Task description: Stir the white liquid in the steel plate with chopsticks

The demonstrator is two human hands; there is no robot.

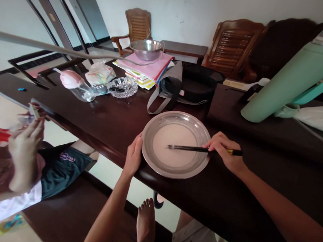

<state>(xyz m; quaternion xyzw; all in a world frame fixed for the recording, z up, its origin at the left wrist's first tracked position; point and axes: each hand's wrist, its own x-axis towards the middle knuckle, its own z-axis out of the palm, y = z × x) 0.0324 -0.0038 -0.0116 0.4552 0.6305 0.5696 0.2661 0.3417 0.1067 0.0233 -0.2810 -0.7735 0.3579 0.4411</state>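
Observation:
A round stainless steel bowl (174,172) rests near the edge of the dark table, holding a milky, pale pinkish liquid (174,136). My left hand (134,154) grips its left rim, fingers together against the side. In my right hand (226,150), by the right rim, is a pair of black chopsticks (188,148) with gold-marked ends. Their tips reach into the liquid near the middle of the bowl.
Behind the bowl are a grey-black bag (196,88), a stack of folders (145,70) under another metal bowl (146,51), and a glass dish (123,87). A green thermos (289,81) leans at right. A person's hand (25,145) holds something flat at left.

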